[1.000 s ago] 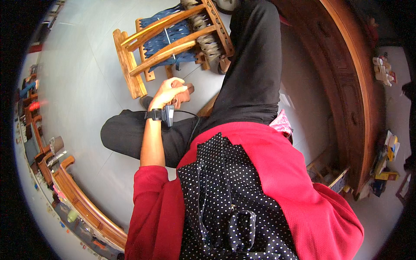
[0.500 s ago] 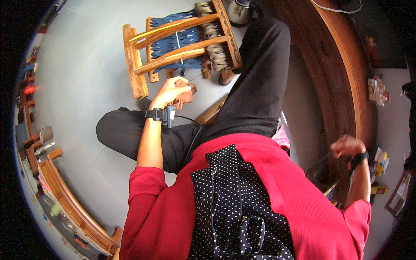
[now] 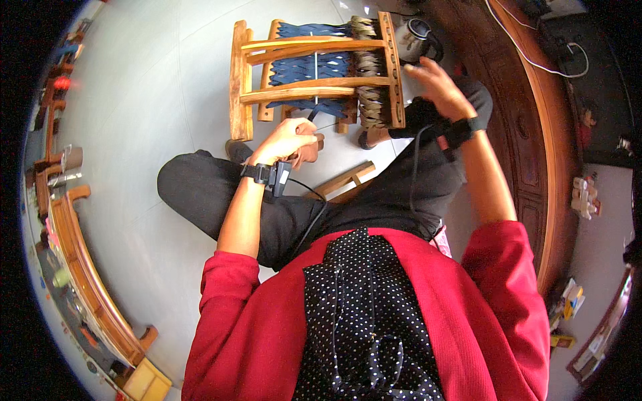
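Note:
A wooden stool frame (image 3: 301, 93) lies in front of me, with dark blue strap weave (image 3: 314, 69) and a beige woven band (image 3: 369, 73) across it. A thin white rod (image 3: 316, 60) runs through the blue weave. Just below the frame's near side, my left hand (image 3: 291, 139) is closed, its lower fingers in shade. A dark blue strap end (image 3: 313, 113) comes down from the weave to those fingers, which seem to grip it. My right hand (image 3: 443, 90) is raised by the frame's right rail, fingers stretched out and slightly blurred, with nothing visible in it.
A metal kettle (image 3: 413, 39) stands beyond the frame's right end. Between my legs is a low wooden piece (image 3: 344, 180). Carved wooden furniture (image 3: 515, 120) lines the right side, with a white cable (image 3: 518, 50) above it. A wooden bench (image 3: 93, 260) stands at left.
My right hand has come from far out at the lower right up to the frame's right rail, and its fingers have spread. The frame and left hand appear farther right in view.

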`<state>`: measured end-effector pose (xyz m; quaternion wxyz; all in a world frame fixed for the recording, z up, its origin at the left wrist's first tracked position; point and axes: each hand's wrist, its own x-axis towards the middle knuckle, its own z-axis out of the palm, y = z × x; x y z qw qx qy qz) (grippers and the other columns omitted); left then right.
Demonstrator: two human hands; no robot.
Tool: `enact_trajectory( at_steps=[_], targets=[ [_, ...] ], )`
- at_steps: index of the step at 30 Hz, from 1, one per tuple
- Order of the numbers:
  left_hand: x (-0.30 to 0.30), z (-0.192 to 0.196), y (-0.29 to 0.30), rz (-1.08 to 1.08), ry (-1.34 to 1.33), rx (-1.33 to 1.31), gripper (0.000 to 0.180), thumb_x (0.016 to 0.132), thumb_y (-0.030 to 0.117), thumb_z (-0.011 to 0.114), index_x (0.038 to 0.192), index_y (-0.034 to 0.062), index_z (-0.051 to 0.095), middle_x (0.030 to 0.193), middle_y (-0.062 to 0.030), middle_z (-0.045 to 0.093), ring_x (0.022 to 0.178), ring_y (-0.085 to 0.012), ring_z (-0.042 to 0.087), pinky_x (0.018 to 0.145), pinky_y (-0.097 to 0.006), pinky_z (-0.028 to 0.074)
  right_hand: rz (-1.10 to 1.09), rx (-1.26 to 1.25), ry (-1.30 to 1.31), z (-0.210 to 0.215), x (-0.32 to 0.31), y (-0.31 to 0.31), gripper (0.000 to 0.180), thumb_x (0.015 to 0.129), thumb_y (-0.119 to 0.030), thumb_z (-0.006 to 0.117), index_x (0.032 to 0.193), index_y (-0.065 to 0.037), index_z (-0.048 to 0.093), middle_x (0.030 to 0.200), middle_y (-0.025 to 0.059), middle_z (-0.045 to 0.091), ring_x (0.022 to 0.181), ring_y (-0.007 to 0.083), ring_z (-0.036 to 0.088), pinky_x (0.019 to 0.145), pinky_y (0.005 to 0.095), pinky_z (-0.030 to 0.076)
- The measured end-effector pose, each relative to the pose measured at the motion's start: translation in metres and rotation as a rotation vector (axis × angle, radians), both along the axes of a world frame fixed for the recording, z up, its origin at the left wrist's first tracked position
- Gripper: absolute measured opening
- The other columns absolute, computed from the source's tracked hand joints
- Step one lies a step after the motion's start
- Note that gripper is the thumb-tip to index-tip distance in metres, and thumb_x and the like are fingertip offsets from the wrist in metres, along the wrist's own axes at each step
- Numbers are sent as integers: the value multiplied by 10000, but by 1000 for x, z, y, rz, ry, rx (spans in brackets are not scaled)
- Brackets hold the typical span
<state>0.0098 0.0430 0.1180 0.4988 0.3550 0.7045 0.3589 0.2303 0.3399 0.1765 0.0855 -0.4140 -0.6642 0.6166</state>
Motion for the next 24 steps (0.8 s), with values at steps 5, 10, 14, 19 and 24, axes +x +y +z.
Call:
enact_trajectory(
  at_steps=[5,10,14,19,24],
  targets=[
    [-1,1,1,-56,32,-43,222,840,150,703,978,-21,674,791,-46,653,752,-124,611,670,-315,505,-93,-764,151,-100,-7,-42,513,918,-452,684,1235,-55,614,1103,72,717,901,202,700,811,371,578],
    [1,-8,1,-119,151,-65,253,840,172,705,994,-24,658,784,-54,635,759,-139,627,678,-320,508,-359,-639,239,-132,-15,-55,387,955,-329,647,1188,-19,636,1088,96,718,929,227,713,839,368,593],
    [0,-7,-2,95,-115,-100,199,859,118,678,985,-34,649,770,-51,640,680,-153,628,601,-302,503,-538,-692,479,-136,-17,-87,293,865,-281,769,998,-33,687,905,29,695,764,157,668,719,303,552],
    [-4,-10,-7,121,36,-193,290,896,130,668,1123,-45,627,857,-29,661,672,-67,579,564,-250,474,-519,-785,463,-139,-20,-99,321,908,-326,701,1118,-87,651,1015,36,690,881,183,669,809,340,556],
    [-9,-22,-17,213,-27,-207,246,926,158,632,1096,-20,646,891,-15,668,736,-74,588,637,-246,479,-519,-672,396,-151,-20,-83,345,848,-187,692,1130,-18,586,973,70,655,852,197,641,763,350,563]
  ],
)
